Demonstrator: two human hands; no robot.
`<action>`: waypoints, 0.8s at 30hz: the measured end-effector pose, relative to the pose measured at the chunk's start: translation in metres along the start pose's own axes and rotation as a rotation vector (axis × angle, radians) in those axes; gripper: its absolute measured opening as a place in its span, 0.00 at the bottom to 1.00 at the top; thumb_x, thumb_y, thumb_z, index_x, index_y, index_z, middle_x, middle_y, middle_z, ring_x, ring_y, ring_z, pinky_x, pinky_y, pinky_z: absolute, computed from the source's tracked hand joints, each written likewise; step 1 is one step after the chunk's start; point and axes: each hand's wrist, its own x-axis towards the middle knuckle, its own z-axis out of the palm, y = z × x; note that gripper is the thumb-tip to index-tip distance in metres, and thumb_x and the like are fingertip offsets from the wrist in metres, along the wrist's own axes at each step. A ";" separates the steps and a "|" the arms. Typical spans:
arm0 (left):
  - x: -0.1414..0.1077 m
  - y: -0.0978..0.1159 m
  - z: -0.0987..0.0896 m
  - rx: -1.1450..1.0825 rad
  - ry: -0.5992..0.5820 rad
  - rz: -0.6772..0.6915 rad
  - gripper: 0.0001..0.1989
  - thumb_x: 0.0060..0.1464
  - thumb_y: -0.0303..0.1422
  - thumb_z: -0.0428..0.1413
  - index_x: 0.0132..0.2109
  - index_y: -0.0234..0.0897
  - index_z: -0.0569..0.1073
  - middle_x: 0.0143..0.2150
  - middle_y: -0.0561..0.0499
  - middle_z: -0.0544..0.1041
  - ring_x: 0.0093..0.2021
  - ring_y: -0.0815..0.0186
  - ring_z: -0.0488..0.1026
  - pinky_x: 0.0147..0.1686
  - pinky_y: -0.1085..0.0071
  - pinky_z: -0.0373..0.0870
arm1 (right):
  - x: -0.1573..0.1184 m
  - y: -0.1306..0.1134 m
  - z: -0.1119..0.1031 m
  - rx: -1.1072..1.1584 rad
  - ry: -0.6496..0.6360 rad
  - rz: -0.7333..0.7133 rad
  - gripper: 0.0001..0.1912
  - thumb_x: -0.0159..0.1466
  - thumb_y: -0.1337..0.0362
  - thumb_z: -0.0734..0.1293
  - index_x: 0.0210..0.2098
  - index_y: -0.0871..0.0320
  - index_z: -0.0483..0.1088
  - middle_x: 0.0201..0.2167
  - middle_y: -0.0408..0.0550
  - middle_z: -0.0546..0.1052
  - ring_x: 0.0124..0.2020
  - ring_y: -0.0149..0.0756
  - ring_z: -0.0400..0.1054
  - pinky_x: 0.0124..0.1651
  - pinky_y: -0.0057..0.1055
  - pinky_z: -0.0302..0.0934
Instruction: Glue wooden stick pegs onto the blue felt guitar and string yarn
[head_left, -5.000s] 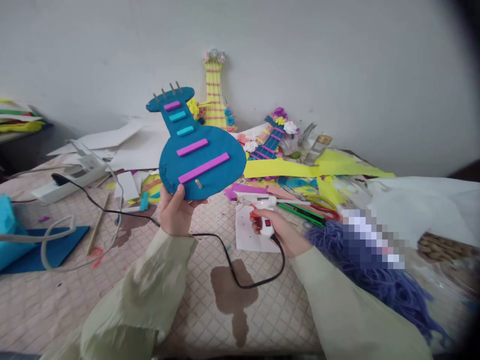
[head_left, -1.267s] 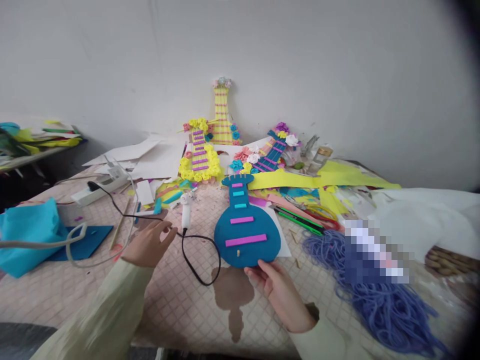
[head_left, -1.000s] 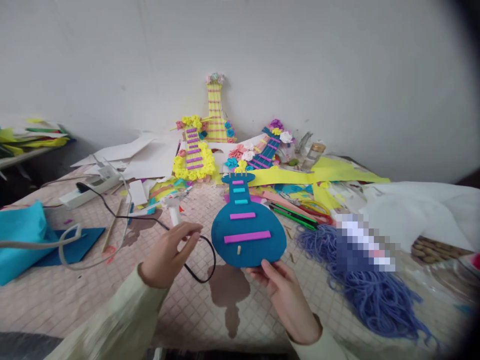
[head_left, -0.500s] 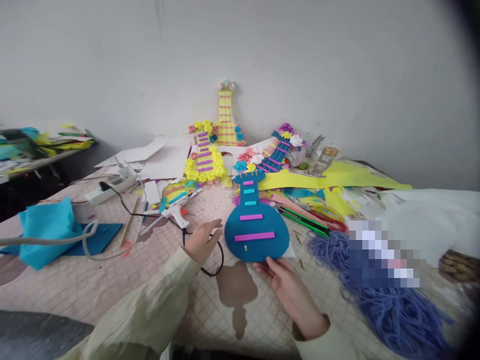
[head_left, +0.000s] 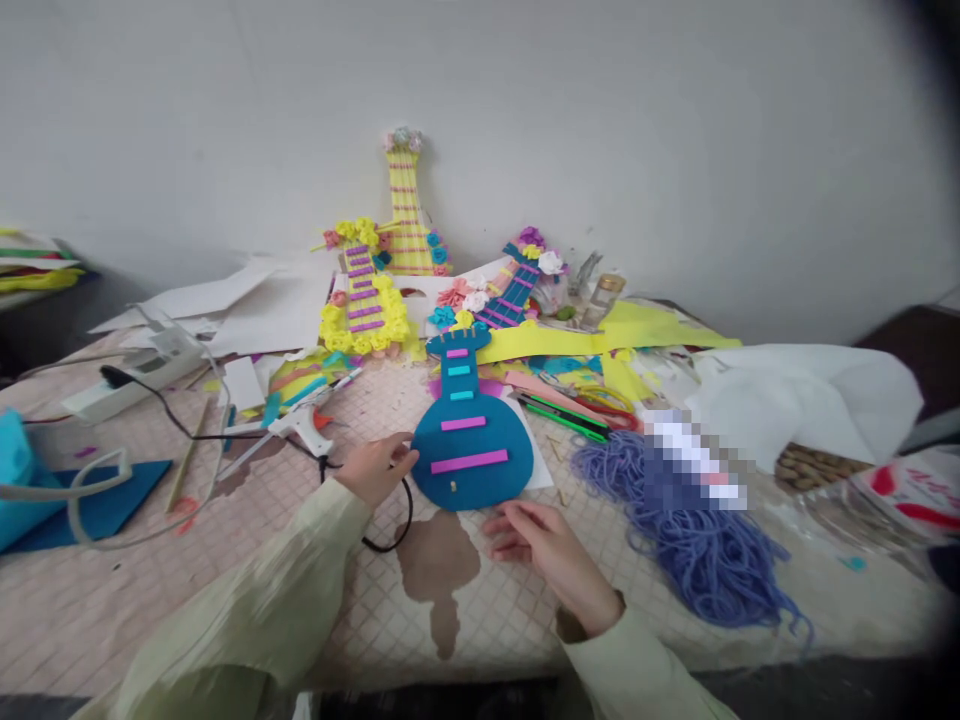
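A dark blue guitar-shaped cutout (head_left: pixel 472 487) lies in front of me with its neck pointing away. Purple and light blue strips run across its neck and body, and small notches or pegs line its head. A tiny pale piece (head_left: pixel 453 487) sits low on the body. My left hand (head_left: pixel 375 468) is at the cutout's left edge, fingers loosely bent with a gap between thumb and forefinger. Just below the lower right edge, my right hand (head_left: pixel 541 545) rests half curled, fingers apart and nothing in them. A white glue gun (head_left: pixel 304 428) lies beyond my left hand.
Blue-purple yarn (head_left: pixel 697 550) lies right, near a green-black utility knife (head_left: pixel 566 415). Decorated guitar shapes, one yellow (head_left: pixel 405 215), stand at the back. A power strip (head_left: pixel 135 375), cords and blue sheets (head_left: pixel 112 505) occupy the left. A black cable (head_left: pixel 405 525) loops beside the cutout.
The view has swung right, so everything sits further left. My right hand has drawn slightly away from the cutout's bottom edge; my left hand has come closer to its left edge.
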 end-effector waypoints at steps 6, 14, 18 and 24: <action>0.025 -0.014 0.003 -0.179 0.034 -0.089 0.29 0.39 0.46 0.51 0.46 0.30 0.67 0.28 0.49 0.73 0.26 0.62 0.69 0.25 0.68 0.64 | 0.006 -0.003 0.007 -0.121 -0.068 -0.034 0.13 0.54 0.54 0.64 0.28 0.58 0.71 0.25 0.45 0.77 0.19 0.30 0.70 0.22 0.25 0.64; 0.025 -0.010 -0.005 -0.537 -0.097 -0.095 0.21 0.35 0.47 0.56 0.34 0.35 0.67 0.29 0.51 0.75 0.30 0.64 0.71 0.30 0.69 0.68 | 0.001 -0.031 -0.028 -0.526 -0.089 -0.182 0.15 0.59 0.56 0.59 0.26 0.60 0.69 0.23 0.44 0.74 0.17 0.27 0.66 0.15 0.20 0.56; 0.019 -0.009 -0.008 -0.697 -0.134 -0.128 0.25 0.36 0.47 0.58 0.39 0.35 0.66 0.32 0.49 0.77 0.32 0.62 0.73 0.31 0.66 0.70 | 0.016 -0.068 -0.071 -0.980 0.197 -0.419 0.15 0.60 0.58 0.56 0.26 0.59 0.69 0.21 0.44 0.74 0.19 0.31 0.67 0.22 0.26 0.60; 0.020 -0.012 -0.005 -0.955 -0.043 -0.140 0.27 0.32 0.42 0.63 0.40 0.34 0.67 0.30 0.51 0.77 0.27 0.66 0.72 0.25 0.72 0.70 | 0.071 -0.107 -0.113 -1.271 0.399 -0.507 0.07 0.53 0.68 0.65 0.31 0.57 0.73 0.30 0.48 0.76 0.34 0.39 0.69 0.40 0.34 0.59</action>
